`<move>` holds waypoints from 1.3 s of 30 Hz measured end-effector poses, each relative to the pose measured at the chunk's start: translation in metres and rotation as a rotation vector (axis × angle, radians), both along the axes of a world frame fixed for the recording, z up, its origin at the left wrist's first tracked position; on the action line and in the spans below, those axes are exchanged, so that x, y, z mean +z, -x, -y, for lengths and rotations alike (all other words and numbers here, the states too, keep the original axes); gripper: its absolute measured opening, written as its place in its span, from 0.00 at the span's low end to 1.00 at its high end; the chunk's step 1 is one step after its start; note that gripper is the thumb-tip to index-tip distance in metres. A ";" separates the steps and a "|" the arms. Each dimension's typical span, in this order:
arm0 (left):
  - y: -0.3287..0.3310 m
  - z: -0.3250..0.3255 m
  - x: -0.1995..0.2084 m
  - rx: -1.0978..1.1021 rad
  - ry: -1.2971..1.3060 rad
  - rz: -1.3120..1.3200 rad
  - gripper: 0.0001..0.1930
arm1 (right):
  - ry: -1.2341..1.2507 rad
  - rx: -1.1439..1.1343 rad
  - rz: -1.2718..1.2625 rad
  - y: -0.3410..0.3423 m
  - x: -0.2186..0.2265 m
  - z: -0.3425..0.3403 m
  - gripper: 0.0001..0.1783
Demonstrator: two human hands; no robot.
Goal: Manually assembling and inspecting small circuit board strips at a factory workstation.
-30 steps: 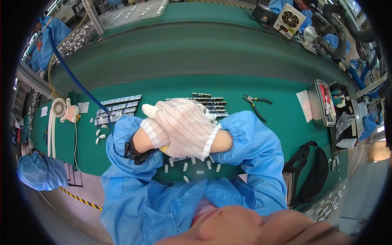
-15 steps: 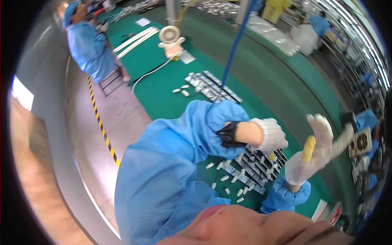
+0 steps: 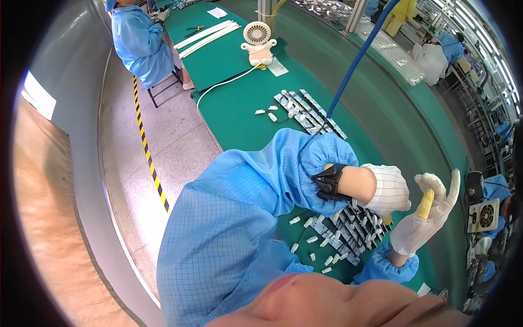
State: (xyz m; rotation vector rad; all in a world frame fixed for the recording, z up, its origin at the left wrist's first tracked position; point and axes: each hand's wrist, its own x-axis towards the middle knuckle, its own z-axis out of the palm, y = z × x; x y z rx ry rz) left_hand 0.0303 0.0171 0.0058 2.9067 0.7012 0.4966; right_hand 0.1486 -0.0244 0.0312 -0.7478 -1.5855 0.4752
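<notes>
My left hand [image 3: 388, 188], in a white striped glove, hangs over a group of dark circuit board strips [image 3: 354, 231] with white connectors on them. Its fingers curl downward and are mostly hidden behind the back of the hand; a yellow-covered fingertip shows below. Whatever they hold cannot be made out. A black wrist strap [image 3: 329, 182] circles my left wrist. To the right of the strips, my right hand [image 3: 427, 215] is raised, gloved in white with a yellow cover on the thumb. Its fingers are apart and nothing is in it.
Loose white connectors [image 3: 311, 239] lie left of the strips on the green table mat [image 3: 231, 117]. Farther off are more board strips [image 3: 308, 111], a small fan [image 3: 257, 41] and long white strips [image 3: 210, 38]. A blue coiled cord [image 3: 354, 62] hangs down. A seated person [image 3: 141, 43] works far left.
The view has shifted, so the table and both hands sit differently in it. My right hand has turned and stands nearer the left hand, fingers still apart. The left hand stays over the strips.
</notes>
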 end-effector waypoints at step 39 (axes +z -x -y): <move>-0.004 0.005 -0.002 0.049 0.286 -0.183 0.14 | -0.023 -0.196 -0.001 0.014 -0.004 0.029 0.48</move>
